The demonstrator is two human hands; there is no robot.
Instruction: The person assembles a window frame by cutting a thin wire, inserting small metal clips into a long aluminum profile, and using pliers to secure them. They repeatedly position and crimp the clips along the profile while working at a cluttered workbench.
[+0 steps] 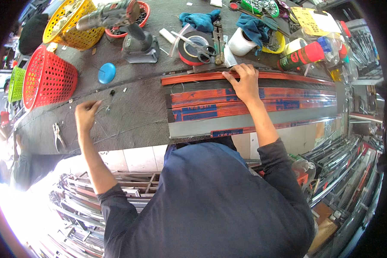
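Fingers of our right hand (244, 84) bend over the red strip (189, 78), which lies along the far side of the grey, film-covered profile (191, 130), near the front edge of the desk (133, 101). That grip touches the strip, but we cannot tell whether it pinches it or just rests there. Our left hand (88, 115) hangs to the left, well apart from the profile, its fingertips drawn together and blurred; we cannot tell whether they hold a thin strand. To handle this well, we should steady the strip with light, even pressure, avoid scuffing the film, and guide the left hand smoothly, clear of the pliers (59, 136) just beside it.
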